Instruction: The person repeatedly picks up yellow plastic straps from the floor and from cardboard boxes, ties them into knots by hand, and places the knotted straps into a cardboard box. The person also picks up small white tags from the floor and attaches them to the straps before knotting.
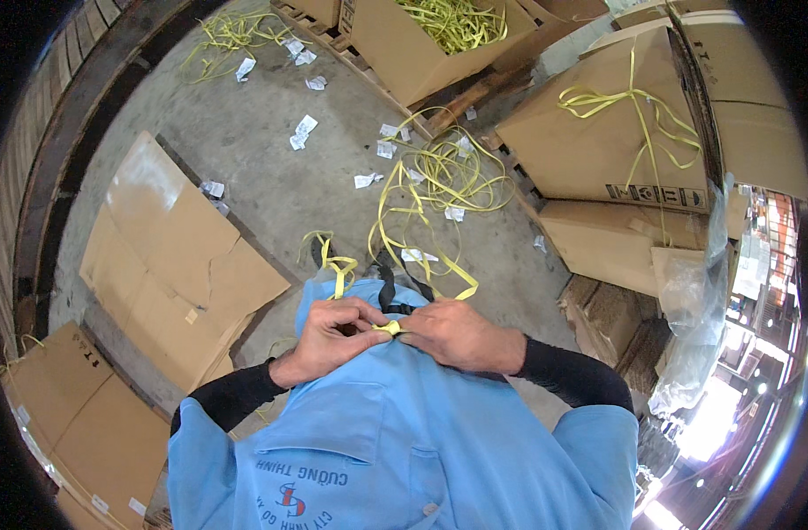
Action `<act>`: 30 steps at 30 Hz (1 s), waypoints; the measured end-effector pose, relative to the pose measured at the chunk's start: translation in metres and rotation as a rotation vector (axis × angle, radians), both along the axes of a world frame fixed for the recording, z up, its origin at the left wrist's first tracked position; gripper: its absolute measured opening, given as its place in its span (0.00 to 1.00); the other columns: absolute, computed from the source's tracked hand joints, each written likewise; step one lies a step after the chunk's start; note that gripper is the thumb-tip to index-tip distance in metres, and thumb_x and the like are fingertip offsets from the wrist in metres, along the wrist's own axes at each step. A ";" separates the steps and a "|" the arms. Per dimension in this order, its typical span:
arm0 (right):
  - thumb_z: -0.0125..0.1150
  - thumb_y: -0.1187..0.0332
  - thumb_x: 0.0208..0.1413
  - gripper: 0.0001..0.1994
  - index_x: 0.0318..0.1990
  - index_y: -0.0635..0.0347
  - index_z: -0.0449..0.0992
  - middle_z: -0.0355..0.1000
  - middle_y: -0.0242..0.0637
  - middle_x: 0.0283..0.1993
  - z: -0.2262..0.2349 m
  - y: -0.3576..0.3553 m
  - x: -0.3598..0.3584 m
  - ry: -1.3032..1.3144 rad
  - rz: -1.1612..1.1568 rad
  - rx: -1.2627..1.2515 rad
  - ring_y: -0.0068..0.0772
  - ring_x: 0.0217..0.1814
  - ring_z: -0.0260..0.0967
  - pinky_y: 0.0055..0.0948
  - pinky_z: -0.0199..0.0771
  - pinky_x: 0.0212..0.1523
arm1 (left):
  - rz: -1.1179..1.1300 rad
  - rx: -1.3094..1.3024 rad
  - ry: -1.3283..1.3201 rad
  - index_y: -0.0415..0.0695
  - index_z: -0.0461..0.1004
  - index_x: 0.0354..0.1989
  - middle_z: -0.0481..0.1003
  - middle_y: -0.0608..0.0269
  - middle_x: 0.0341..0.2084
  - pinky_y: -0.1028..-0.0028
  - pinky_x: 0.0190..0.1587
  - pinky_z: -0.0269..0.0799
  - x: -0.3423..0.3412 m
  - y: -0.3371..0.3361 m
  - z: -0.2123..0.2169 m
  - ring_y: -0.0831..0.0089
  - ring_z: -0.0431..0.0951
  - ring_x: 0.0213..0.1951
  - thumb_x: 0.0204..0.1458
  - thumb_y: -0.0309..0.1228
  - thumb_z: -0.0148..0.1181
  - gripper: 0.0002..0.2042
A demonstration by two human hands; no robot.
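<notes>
In front of my body, my left hand [337, 336] and my right hand [461, 334] meet close together. Both pinch a yellow strap [391, 328], which looks folded or knotted between the fingertips. One length of yellow strap [340, 276] shows beyond my left hand. Another yellow strap [461, 281] loops out past my right hand toward the floor; whether these join the pinched piece I cannot tell. Black sleeves cover my forearms, and a light blue shirt [492, 433] lies right behind the hands.
Tangled yellow straps [457, 172] and paper scraps [304, 128] litter the concrete floor [271, 168]. A flat cardboard sheet [170, 256] lies at left. Large cartons [598, 132] stand at right, and an open carton [421, 62] full of yellow straps is at the back. Clear plastic film [700, 327] hangs at right.
</notes>
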State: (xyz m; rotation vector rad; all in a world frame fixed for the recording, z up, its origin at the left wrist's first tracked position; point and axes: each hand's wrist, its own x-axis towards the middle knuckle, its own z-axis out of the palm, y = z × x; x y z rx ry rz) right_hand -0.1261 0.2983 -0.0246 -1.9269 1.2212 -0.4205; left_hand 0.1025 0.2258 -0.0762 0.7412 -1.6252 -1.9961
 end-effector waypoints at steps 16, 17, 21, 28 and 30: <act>0.57 0.70 0.59 0.06 0.32 0.62 0.71 0.72 0.43 0.29 0.001 -0.001 0.021 -0.088 -0.187 0.075 0.48 0.30 0.74 0.44 0.72 0.27 | -0.069 0.079 -0.034 0.37 0.83 0.30 0.83 0.59 0.35 0.80 0.31 0.72 0.015 -0.013 0.000 0.81 0.78 0.31 0.47 0.22 0.72 0.04; 0.57 0.70 0.59 0.06 0.33 0.62 0.72 0.72 0.43 0.30 0.002 -0.001 0.022 -0.082 -0.182 0.117 0.48 0.31 0.74 0.44 0.73 0.28 | -0.055 0.073 -0.048 0.37 0.83 0.31 0.83 0.59 0.35 0.80 0.31 0.72 0.014 -0.012 0.001 0.80 0.78 0.31 0.47 0.23 0.72 0.05; 0.59 0.67 0.59 0.07 0.36 0.63 0.74 0.74 0.44 0.31 0.000 -0.002 0.029 0.005 -0.150 0.107 0.48 0.32 0.74 0.45 0.73 0.28 | 0.023 -0.029 0.007 0.37 0.83 0.34 0.83 0.59 0.34 0.78 0.32 0.75 0.009 -0.011 0.000 0.78 0.79 0.30 0.48 0.23 0.72 0.06; 0.60 0.64 0.60 0.10 0.32 0.61 0.73 0.72 0.43 0.27 0.006 -0.003 0.006 -0.116 -0.131 0.146 0.51 0.31 0.72 0.48 0.71 0.34 | -0.017 -0.144 0.071 0.35 0.82 0.34 0.83 0.57 0.34 0.76 0.33 0.77 0.013 -0.012 0.003 0.74 0.81 0.31 0.49 0.21 0.70 0.06; 0.61 0.64 0.60 0.10 0.32 0.61 0.72 0.71 0.43 0.26 0.008 -0.001 0.003 -0.050 -0.104 0.143 0.52 0.31 0.72 0.48 0.70 0.35 | -0.023 -0.154 0.050 0.34 0.82 0.34 0.83 0.56 0.34 0.76 0.33 0.77 0.012 -0.009 0.004 0.73 0.81 0.31 0.49 0.21 0.70 0.06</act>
